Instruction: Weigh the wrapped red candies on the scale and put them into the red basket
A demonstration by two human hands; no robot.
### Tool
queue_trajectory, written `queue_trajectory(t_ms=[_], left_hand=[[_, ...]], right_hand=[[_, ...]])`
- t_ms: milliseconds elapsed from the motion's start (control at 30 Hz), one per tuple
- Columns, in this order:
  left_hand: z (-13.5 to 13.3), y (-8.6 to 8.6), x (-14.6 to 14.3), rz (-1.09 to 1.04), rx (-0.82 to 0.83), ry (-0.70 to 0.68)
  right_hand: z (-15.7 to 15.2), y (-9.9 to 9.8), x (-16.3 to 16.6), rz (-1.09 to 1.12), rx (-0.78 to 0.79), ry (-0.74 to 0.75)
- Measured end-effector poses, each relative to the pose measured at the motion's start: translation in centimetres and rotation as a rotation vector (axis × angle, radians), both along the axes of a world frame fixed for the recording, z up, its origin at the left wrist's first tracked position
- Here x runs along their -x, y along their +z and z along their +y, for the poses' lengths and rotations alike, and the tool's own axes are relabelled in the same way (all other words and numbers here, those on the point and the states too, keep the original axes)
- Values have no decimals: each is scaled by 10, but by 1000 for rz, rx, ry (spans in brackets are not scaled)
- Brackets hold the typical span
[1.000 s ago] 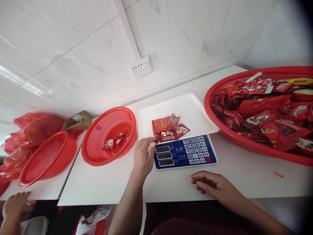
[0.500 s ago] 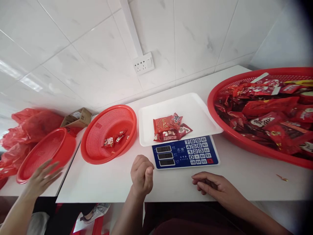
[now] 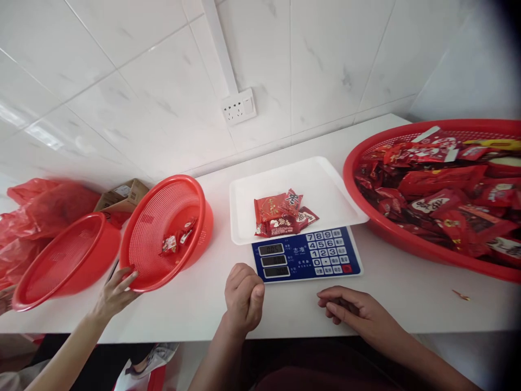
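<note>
My left hand [image 3: 245, 297] is closed in a fist above the table, just in front of the scale [image 3: 305, 255]; nothing sticks out of it. Loosely curled, with a gap between thumb and fingers, my right hand [image 3: 352, 308] rests by the scale's front right corner and appears to hold nothing. On the scale lies a white tray [image 3: 244, 206] bearing several red snack packets [image 3: 280, 212]. A co-worker's hand [image 3: 116, 293] grips the rim of a red perforated basket [image 3: 191, 190], which tilts and has a few small packets inside.
At right stands a large red basket [image 3: 378, 239] heaped with red packets, with yellow-handled scissors [image 3: 494, 144] on top. Another red basket [image 3: 65, 260], red plastic bags [image 3: 52, 209] and a cardboard box [image 3: 126, 195] are at left. A small scrap [image 3: 461, 295] lies front right.
The co-worker's hand has moved right and taken hold of the middle basket, which has shifted left and tilted. The far-left basket has tilted too. My left hand has moved slightly right.
</note>
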State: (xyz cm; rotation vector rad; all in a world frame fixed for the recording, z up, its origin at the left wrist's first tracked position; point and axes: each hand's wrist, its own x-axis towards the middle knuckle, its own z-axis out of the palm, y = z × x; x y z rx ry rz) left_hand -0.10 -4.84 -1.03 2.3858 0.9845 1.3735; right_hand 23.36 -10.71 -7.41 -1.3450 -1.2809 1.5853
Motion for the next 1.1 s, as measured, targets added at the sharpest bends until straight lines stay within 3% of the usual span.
queue_trajectory(t_ms=[167,300,433,500,567,633,733,800,933,1100], left_hand=[[-10,-15,-11,64,48,-92],[-18,-41,-30,225,89,-213],[-20,-63,-43,320,163,-229],[-18,-69,-45,366,212,-244],[-15,-73,-46,404,237,-271],[-13,-76,-45,407,226,-277],[-11,-82,-43,391,202,-277],[-11,-85,-43,394,198,-281],[-9,-90,-46,380,171,-238],[-8,-97,-48,372,158,-220]], right_hand=[[-2,11,5,32,-21,11],[5,46,-17,-102,-212,34],[27,97,-74,-449,-492,-194],[42,113,-105,-685,-500,-371],[56,119,-129,-894,-449,-404],[64,117,-145,-1039,-378,-284],[68,112,-156,-1090,-266,-109],[67,116,-160,-1060,-232,-107],[76,135,-164,-1102,-342,-134],[127,145,-159,-1362,-511,-140]])
